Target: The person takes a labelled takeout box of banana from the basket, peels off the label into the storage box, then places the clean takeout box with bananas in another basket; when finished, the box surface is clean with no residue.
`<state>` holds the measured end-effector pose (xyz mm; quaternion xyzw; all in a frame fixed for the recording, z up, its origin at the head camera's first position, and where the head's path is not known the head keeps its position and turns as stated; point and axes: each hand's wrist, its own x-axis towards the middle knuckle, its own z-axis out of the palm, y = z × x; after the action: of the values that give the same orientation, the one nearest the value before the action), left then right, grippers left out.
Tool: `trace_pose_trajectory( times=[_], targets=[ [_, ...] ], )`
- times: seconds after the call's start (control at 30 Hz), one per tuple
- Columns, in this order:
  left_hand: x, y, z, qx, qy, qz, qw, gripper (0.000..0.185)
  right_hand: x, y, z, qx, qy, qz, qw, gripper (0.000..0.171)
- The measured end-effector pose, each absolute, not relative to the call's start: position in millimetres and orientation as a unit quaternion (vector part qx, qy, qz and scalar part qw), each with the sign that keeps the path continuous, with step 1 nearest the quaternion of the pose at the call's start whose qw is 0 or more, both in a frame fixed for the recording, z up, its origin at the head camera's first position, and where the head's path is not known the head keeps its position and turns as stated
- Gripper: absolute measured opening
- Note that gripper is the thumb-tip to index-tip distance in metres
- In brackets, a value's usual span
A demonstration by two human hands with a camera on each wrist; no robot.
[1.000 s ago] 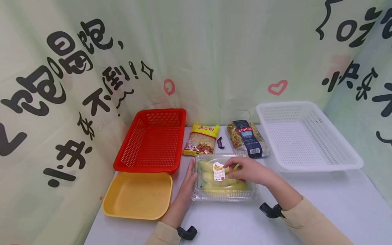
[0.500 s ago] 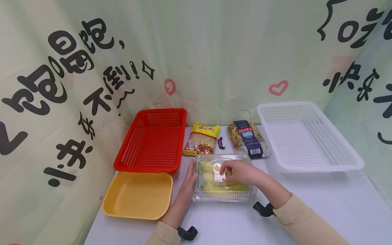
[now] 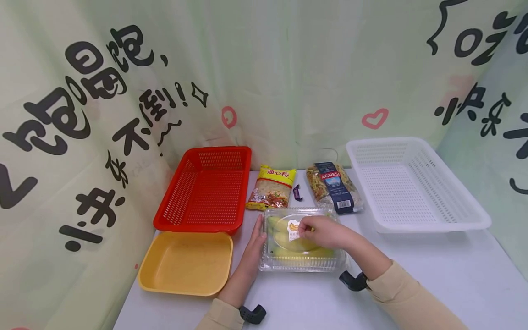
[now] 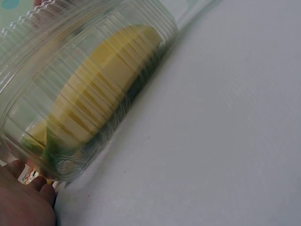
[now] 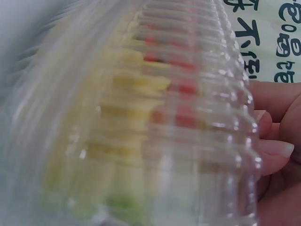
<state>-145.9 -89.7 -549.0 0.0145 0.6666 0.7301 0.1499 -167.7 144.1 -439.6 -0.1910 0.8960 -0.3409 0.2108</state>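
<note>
A clear plastic clamshell box (image 3: 303,265) of yellow bananas (image 3: 284,252) sits on the table in front of the person. Its lid carries a white label (image 3: 293,230) with a banana picture. My right hand (image 3: 323,231) is over the lid, fingers curled, pinching the label's lower right part; the fingertips hide that corner. In the right wrist view, curled fingers (image 5: 277,146) show beyond the box's ribbed lid. With fingers stretched along the box's left side, my left hand (image 3: 251,252) rests against it. The left wrist view shows bananas (image 4: 103,80) through the clear wall.
Left of the box stand a red basket (image 3: 202,197) and a yellow tray (image 3: 185,263). Behind it lie a yellow-topped pasta bag (image 3: 272,188), a small purple wrapped candy (image 3: 297,192) and an Agnesi pasta bag (image 3: 334,188). A white basket (image 3: 412,197) stands at right.
My right hand has shifted left over the lid and its fingertips have closed on the label, whose lower edge now looks tilted. My left hand and the box have stayed in place.
</note>
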Motion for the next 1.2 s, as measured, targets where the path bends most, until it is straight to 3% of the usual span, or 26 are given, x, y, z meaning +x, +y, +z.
trace_pose_trajectory(
  times=[0.3,0.8,1.2],
  targets=[
    [-146,-90,-552,0.019,0.666,0.731,0.148,0.06,-171,149,-442,-0.119,0.859,-0.426,0.258,0.008],
    [-142,-91,-549,0.016,0.679,0.719,0.146,0.055,-171,152,-449,-0.103,0.841,-0.474,0.239,0.023],
    [-145,-90,-552,0.012,0.687,0.712,0.147,0.054,-178,157,-450,-0.075,0.791,-0.549,0.258,0.035]
  ],
)
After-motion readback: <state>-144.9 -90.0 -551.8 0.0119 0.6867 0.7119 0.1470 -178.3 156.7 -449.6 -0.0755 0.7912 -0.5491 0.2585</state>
